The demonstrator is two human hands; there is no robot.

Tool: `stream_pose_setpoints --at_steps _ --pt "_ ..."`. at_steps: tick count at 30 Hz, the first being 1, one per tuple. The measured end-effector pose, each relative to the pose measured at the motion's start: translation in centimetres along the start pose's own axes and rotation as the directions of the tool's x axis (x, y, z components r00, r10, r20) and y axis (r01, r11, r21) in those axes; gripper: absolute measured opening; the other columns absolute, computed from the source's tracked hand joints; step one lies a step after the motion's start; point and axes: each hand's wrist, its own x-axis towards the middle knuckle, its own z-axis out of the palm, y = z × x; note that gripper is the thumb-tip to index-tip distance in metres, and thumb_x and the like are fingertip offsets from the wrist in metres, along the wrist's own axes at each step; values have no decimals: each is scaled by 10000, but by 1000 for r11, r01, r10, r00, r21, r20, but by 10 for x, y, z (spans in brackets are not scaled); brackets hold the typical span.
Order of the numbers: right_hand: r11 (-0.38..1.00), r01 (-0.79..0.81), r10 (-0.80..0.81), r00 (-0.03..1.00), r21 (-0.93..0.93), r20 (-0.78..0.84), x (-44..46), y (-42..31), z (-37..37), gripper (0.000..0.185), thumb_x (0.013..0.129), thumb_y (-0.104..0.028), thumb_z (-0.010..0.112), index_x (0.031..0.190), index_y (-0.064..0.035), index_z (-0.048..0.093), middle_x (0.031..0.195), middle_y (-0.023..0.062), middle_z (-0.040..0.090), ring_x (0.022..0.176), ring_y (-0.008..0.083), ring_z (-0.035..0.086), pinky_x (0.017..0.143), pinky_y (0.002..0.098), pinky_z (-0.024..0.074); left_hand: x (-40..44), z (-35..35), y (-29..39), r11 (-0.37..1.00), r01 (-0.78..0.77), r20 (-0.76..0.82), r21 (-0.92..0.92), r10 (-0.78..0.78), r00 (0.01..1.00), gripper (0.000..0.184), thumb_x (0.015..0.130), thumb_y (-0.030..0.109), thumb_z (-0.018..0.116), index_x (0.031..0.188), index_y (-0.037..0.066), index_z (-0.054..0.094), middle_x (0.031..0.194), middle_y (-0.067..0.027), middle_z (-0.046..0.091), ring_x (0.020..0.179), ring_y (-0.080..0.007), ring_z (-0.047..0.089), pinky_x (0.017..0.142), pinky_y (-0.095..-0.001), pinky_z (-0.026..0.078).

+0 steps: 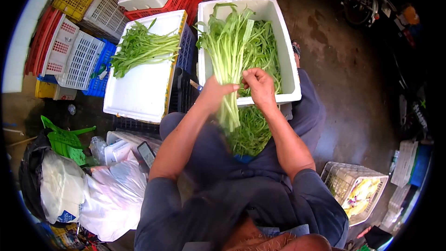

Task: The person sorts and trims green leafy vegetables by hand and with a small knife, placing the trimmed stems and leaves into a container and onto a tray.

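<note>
A bunch of long-stemmed leafy greens (227, 42) is gripped round its pale stems by my left hand (215, 94), leaves pointing away from me over a white foam box (290, 83). A small blue and brown object (196, 85) juts out beside that hand; I cannot make out what it is. Right against the stems, my right hand (261, 88) is closed in a pinch, and what its fingertips hold is too small to name. More loose greens (265, 51) fill the box. A heap of cut leaves (251, 132) lies between my legs, below the box's near edge.
On the left, a second pile of greens (144, 46) rests on a white foam lid (137, 90) atop dark crates. Stacked plastic baskets (83, 60) stand beyond it. White bags (114, 195) and a phone (146, 153) sit at lower left, a crate (355, 190) at lower right.
</note>
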Motion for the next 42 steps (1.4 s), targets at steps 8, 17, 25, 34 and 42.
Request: stream_pose_setpoints --at_steps 8,17,25,34,42 --pt "999 25 -25 999 -30 23 -5 0 3 181 981 -166 644 952 13 641 770 3 613 670 86 568 601 255 482 3 -4 4 998 64 -57 1 -64 996 360 836 -15 722 1184 -54 637 957 -95 709 831 -182 688 747 -324 566" --pt "957 18 22 991 -290 134 -53 20 -23 201 978 -177 628 913 13 632 736 45 599 674 118 534 620 295 444 8 -29 1 942 109 50 -318 -98 994 390 843 55 736 1196 13 575 911 -97 662 735 -221 674 623 -369 578" --pt "676 -10 282 927 -737 247 -126 21 -109 269 922 -224 656 1071 -6 708 897 204 716 839 333 702 765 402 535 9 -34 13 888 40 56 -458 -16 998 356 840 64 754 1144 -7 583 873 -115 647 693 -229 662 624 -391 582" --pt "788 -558 611 763 259 -213 -52 90 -100 221 996 -233 630 983 -13 641 793 64 675 582 125 595 523 261 458 10 -17 2 946 86 32 -312 -80 996 382 837 66 749 1168 16 565 900 -95 647 715 -224 665 651 -394 576" --pt "977 -196 191 979 -79 -67 -73 65 -63 154 1018 -169 607 1020 -15 624 737 17 616 605 79 541 570 230 447 16 -12 -4 960 123 -11 -252 -129 992 388 812 44 770 1150 2 583 874 -110 670 686 -227 680 621 -380 594"
